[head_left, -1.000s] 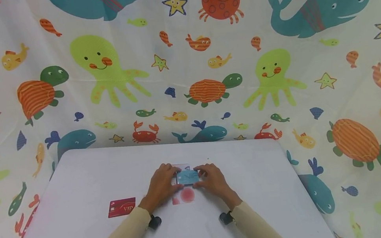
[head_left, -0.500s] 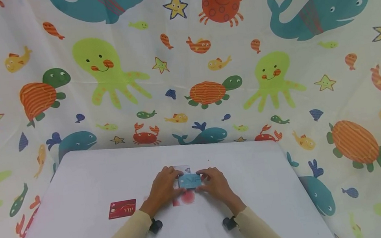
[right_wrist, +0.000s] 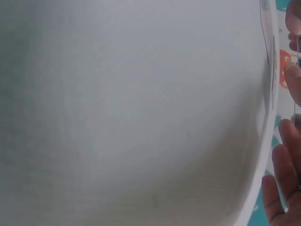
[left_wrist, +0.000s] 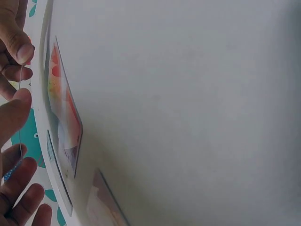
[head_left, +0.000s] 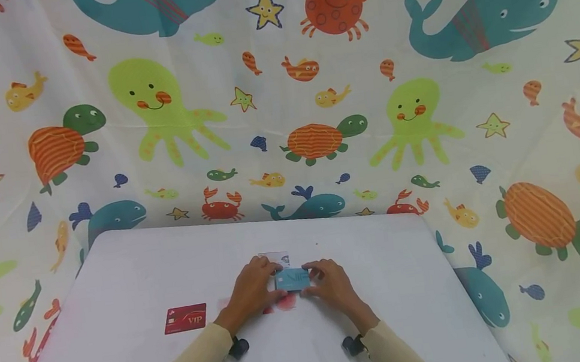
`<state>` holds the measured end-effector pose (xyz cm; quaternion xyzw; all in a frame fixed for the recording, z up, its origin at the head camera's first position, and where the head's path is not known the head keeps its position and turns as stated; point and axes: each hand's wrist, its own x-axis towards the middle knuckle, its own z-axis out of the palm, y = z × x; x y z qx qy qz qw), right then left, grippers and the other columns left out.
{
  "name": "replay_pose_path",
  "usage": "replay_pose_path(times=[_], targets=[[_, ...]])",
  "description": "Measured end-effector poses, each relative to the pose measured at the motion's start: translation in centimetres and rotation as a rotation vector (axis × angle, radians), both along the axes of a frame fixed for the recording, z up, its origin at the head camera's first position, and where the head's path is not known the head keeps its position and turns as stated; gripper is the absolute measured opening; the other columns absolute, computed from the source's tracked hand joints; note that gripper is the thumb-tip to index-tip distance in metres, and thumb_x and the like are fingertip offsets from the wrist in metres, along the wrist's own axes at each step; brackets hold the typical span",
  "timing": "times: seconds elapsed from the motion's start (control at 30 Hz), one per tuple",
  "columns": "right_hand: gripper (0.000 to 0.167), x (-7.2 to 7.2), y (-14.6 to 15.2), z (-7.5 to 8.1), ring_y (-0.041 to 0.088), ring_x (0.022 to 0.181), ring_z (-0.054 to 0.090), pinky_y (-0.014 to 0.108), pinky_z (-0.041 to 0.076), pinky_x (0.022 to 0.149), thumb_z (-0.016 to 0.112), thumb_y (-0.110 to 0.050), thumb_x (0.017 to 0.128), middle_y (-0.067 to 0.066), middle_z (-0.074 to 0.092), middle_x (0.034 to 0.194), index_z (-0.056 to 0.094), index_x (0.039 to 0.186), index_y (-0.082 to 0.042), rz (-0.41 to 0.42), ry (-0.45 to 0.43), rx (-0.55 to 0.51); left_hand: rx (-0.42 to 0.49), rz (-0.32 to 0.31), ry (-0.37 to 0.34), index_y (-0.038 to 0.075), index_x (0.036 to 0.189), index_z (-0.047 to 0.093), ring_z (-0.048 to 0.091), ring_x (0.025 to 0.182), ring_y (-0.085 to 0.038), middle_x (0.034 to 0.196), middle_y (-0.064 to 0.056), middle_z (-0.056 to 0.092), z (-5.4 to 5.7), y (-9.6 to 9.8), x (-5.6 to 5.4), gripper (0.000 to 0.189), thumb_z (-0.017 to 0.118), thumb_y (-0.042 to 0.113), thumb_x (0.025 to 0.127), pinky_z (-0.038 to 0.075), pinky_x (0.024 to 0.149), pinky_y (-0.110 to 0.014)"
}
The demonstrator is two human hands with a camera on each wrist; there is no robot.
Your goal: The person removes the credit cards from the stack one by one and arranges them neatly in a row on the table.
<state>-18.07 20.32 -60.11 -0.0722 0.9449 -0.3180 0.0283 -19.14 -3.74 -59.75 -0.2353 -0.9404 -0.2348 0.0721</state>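
Note:
A light blue bank-style card point(head_left: 292, 279) with "VIP" lettering is held between both hands over the middle of the white table. My left hand point(head_left: 250, 287) pinches its left end, thumb at the near edge and fingers at the far edge. At the other end, my right hand point(head_left: 335, 284) grips it the same way. The left wrist view shows the card edge-on as a thin line, raised above the tabletop. Beneath it lies a red-and-pink patterned card point(left_wrist: 63, 99), partly covered in the head view. A pale card point(head_left: 278, 258) lies just beyond the hands.
A red VIP card point(head_left: 185, 319) lies on the white table point(head_left: 387, 265), left of the left forearm. Another card point(left_wrist: 103, 202) shows partly at the bottom of the left wrist view. Behind the table hangs a curtain point(head_left: 270, 111) printed with sea animals.
Both hands have shifted slightly toward the body and right, carrying the blue card along. More of the pale card shows; less of the pink one does. The red VIP card stays put.

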Motion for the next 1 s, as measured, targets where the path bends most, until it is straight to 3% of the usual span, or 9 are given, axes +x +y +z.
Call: replay_pose_path(times=[0.53, 1.0], targets=[[0.057, 0.8, 1.0, -0.1, 0.011, 0.096, 0.057, 0.026, 0.051, 0.083, 0.095, -0.032, 0.08, -0.009, 0.069, 0.101, 0.073, 0.133, -0.026, -0.009, 0.002, -0.018, 0.014, 0.003, -0.015, 0.018, 0.129, 0.075, 0.066, 0.115, -0.023, 0.121, -0.003, 0.073, -0.3, 1.0, 0.5, 0.06, 0.094, 0.046, 0.079, 0.059, 0.105, -0.046], [0.056, 1.3, 2.1, 0.2, 0.011, 0.095, 0.058, 0.024, 0.051, 0.081, 0.095, -0.033, 0.08, -0.009, 0.069, 0.101, 0.073, 0.131, -0.026, -0.003, 0.005, -0.02, 0.014, -0.044, 0.044, 0.019, 0.122, 0.078, 0.059, 0.097, -0.014, 0.104, 0.002, 0.072, -0.5, 1.8, 0.4, 0.055, 0.095, 0.046, 0.077, 0.061, 0.089, -0.033]])
